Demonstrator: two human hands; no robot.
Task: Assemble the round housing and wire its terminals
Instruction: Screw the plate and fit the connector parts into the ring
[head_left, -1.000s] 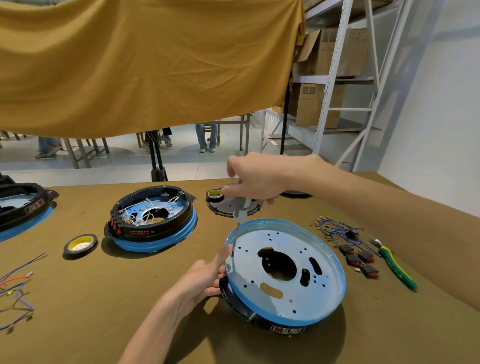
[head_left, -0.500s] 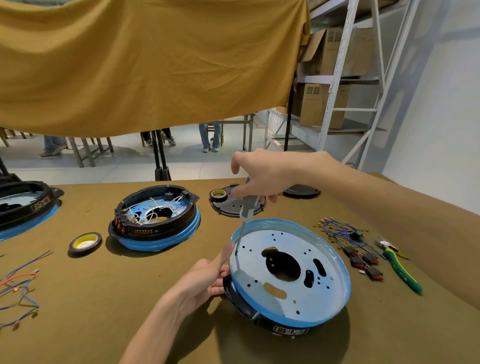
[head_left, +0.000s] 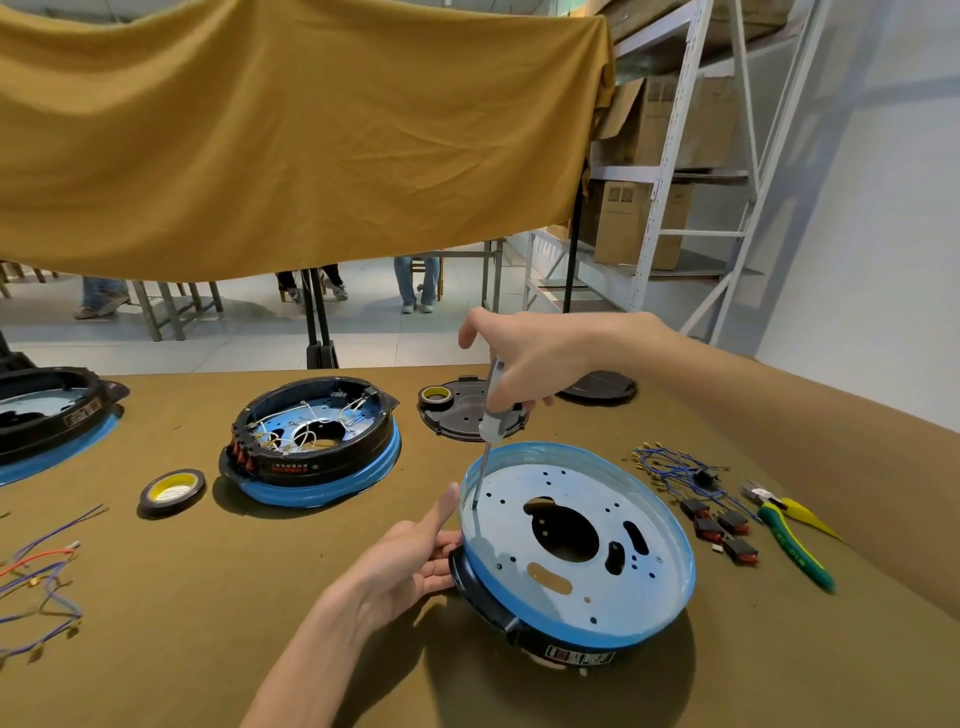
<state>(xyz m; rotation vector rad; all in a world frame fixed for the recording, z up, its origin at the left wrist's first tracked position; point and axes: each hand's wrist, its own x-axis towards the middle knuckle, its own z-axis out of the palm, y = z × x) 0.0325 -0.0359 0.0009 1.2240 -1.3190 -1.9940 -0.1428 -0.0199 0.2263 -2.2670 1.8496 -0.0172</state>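
Round housing near the front of my table, tilted, blue-rimmed plate uppermost, a screwdriver standing on it.

My right hand grips the screwdriver handle from above; the shaft runs down to the plate's left edge. My left hand rests against the housing's left side, thumb raised along the rim, fingers on the black base. A second housing with white wires lies to the left, a tape roll beside it; blue leads, black switches and green-handled pliers lie to the right.
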